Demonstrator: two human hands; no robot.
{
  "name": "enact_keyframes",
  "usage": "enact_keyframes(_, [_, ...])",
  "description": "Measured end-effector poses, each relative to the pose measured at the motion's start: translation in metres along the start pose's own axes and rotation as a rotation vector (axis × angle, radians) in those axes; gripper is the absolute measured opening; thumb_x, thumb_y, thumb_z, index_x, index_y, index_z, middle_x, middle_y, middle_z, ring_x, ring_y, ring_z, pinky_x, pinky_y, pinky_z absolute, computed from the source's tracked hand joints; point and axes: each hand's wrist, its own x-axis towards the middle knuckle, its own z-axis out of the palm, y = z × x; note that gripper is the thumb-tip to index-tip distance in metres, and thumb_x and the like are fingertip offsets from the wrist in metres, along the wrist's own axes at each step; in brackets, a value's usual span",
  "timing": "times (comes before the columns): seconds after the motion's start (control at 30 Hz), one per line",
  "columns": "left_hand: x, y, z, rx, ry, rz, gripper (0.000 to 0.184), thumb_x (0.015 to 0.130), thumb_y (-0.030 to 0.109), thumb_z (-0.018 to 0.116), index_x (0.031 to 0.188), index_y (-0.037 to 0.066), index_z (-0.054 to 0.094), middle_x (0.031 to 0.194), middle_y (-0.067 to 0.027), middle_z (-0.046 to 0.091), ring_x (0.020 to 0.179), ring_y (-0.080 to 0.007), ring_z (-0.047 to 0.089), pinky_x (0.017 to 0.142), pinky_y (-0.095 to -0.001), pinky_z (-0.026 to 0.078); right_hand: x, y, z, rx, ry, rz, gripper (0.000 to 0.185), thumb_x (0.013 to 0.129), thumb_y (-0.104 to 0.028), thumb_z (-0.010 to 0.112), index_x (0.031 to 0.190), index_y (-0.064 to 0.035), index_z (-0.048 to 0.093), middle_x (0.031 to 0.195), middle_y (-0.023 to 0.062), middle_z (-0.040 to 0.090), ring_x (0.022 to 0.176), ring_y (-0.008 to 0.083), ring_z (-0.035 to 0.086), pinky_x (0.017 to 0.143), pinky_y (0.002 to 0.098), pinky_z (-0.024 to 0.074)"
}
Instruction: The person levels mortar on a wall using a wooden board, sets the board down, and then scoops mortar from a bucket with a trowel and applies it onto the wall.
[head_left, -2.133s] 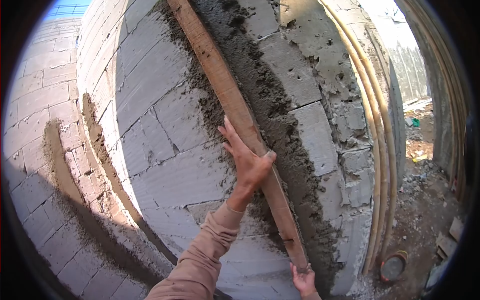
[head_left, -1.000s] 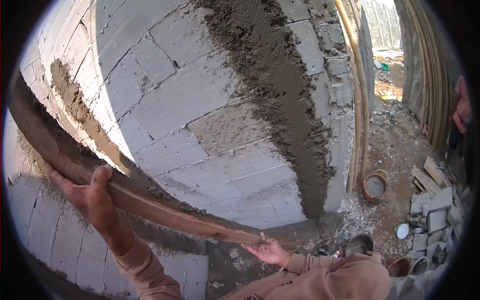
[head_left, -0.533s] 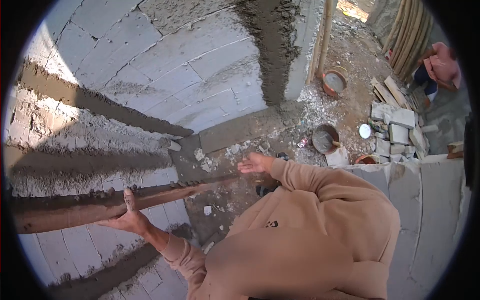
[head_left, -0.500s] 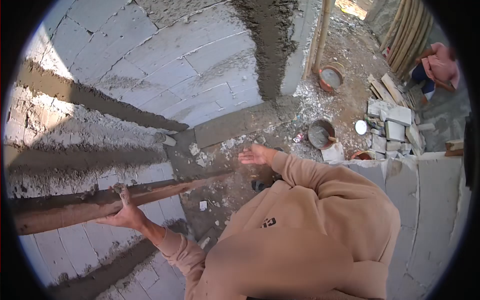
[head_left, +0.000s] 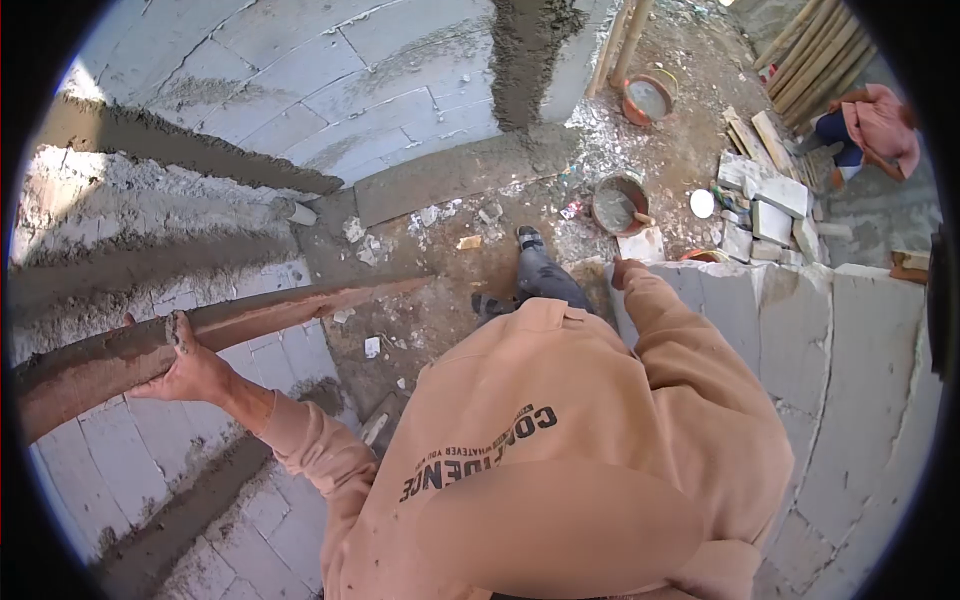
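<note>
A long reddish wooden board (head_left: 250, 325), with grey mortar along its upper edge, runs across the left side. My left hand (head_left: 190, 362) grips it, with the thumb and fingers around its edges. My right hand (head_left: 627, 271) is at the near end of a low block wall (head_left: 700, 300), close to a whitish slab (head_left: 642, 245). It looks small and partly foreshortened, so its fingers cannot be made out. Just beyond it stands a bucket of grey mortar (head_left: 612, 205) with a handled tool in it.
Grey block walls (head_left: 390, 60) with mortar bands rise left and ahead. Rubble (head_left: 365, 245) litters the ground by my feet. Another mortar bucket (head_left: 648, 98), broken blocks (head_left: 775, 220) and bamboo poles (head_left: 820, 65) are at the right, where a person in pink (head_left: 880, 130) bends over.
My right hand has swung from open in mid-air to the block wall's end. My left hand, still on the board, appears further left. The view has shifted, showing my legs and feet.
</note>
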Motion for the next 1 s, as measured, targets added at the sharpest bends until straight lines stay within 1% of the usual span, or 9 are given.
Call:
enact_keyframes(0.07, [0.0, 0.0, 0.0, -0.027, -0.008, 0.017, 0.099, 0.073, -0.007, 0.08, 0.145, 0.001, 0.014, 0.143, -0.023, 0.044, 0.125, -0.0287, 0.049, 0.106, -0.0413, 0.047, -0.025, 0.007, 0.034, -0.011, -0.195, -0.117, 0.037, 0.073, -0.018, 0.072, 0.109, -0.009, 0.072, 0.121, 0.0162, 0.067, 0.117, 0.0335, 0.061, 0.097, 0.0423, 0.0499])
enact_keyframes(0.13, [0.0, 0.001, 0.002, -0.048, -0.007, 0.067, 0.098, 0.073, -0.006, 0.081, 0.145, 0.001, 0.015, 0.143, -0.0231, 0.043, 0.126, -0.029, 0.049, 0.106, -0.0412, 0.047, -0.002, 0.002, 0.099, -0.481, -0.063, -0.669, 0.025, 0.074, -0.018, 0.069, 0.096, -0.0067, 0.075, 0.108, 0.0172, 0.071, 0.108, 0.0347, 0.065, 0.089, 0.0439, 0.0525])
enact_keyframes(0.23, [-0.001, 0.01, 0.006, -0.03, 0.013, 0.065, 0.1, 0.072, -0.004, 0.083, 0.145, 0.001, 0.015, 0.144, -0.0222, 0.042, 0.128, -0.0316, 0.05, 0.107, -0.0422, 0.047, -0.054, -0.027, 0.087, 0.358, -0.038, -0.168, 0.033, 0.08, -0.034, 0.068, 0.105, -0.0127, 0.074, 0.12, 0.0169, 0.067, 0.109, 0.0343, 0.064, 0.094, 0.0433, 0.0516])
enact_keyframes(0.33, [-0.002, 0.004, 0.003, -0.052, 0.003, 0.086, 0.101, 0.072, -0.001, 0.084, 0.145, 0.001, 0.015, 0.145, -0.0207, 0.04, 0.127, -0.034, 0.051, 0.107, -0.0436, 0.047, -0.034, -0.044, 0.11, 0.538, 0.065, -0.176, 0.034, 0.08, -0.03, 0.066, 0.106, -0.0097, 0.072, 0.113, 0.0192, 0.069, 0.105, 0.037, 0.065, 0.091, 0.0443, 0.0521])
enact_keyframes(0.43, [-0.002, -0.008, -0.002, -0.05, 0.022, 0.053, 0.104, 0.07, 0.0, 0.086, 0.145, 0.001, 0.014, 0.147, -0.0194, 0.038, 0.128, -0.0355, 0.051, 0.108, -0.0448, 0.047, -0.042, -0.056, 0.073, 0.595, 0.099, -0.225, 0.034, 0.081, -0.024, 0.062, 0.109, -0.0079, 0.071, 0.106, 0.0236, 0.069, 0.103, 0.0389, 0.066, 0.091, 0.044, 0.0517])
enact_keyframes(0.53, [-0.002, -0.007, 0.0, -0.055, 0.011, 0.065, 0.104, 0.071, 0.0, 0.086, 0.145, 0.001, 0.013, 0.146, -0.0199, 0.038, 0.127, -0.0348, 0.051, 0.109, -0.0447, 0.046, 0.007, -0.053, 0.09, 0.738, 0.371, -0.189, 0.019, 0.082, -0.02, 0.066, 0.086, -0.0015, 0.068, 0.084, 0.019, 0.071, 0.076, 0.0328, 0.069, 0.069, 0.0431, 0.0533])
enact_keyframes(0.63, [-0.002, -0.004, 0.001, 0.016, -0.011, 0.104, 0.104, 0.071, 0.0, 0.086, 0.145, 0.0, 0.013, 0.146, -0.0203, 0.039, 0.127, -0.034, 0.052, 0.108, -0.0448, 0.047, 0.021, -0.047, 0.066, 0.967, 0.19, -0.116, 0.028, 0.081, -0.022, 0.062, 0.103, -0.0056, 0.067, 0.098, 0.0221, 0.07, 0.095, 0.0385, 0.067, 0.084, 0.0427, 0.052])
enact_keyframes(0.73, [-0.005, -0.001, 0.005, -0.018, 0.029, 0.046, 0.103, 0.071, 0.001, 0.086, 0.144, -0.001, 0.013, 0.144, -0.0209, 0.041, 0.126, -0.0333, 0.052, 0.107, -0.0443, 0.047, -0.017, -0.05, 0.024, 0.763, 0.377, -0.143, 0.016, 0.085, -0.017, 0.063, 0.09, -0.0025, 0.068, 0.076, 0.0147, 0.07, 0.073, 0.0265, 0.069, 0.068, 0.0403, 0.0538])
enact_keyframes(1.0, [-0.006, 0.003, 0.008, 0.07, -0.033, 0.126, 0.093, 0.079, 0.007, 0.081, 0.145, -0.001, 0.016, 0.144, -0.0236, 0.042, 0.128, -0.0311, 0.05, 0.105, -0.0461, 0.048, -0.026, -0.052, 0.043, 0.791, 0.049, -0.078, 0.024, 0.083, -0.022, 0.066, 0.099, -0.0057, 0.069, 0.099, 0.0187, 0.07, 0.095, 0.0332, 0.068, 0.085, 0.0412, 0.0533])
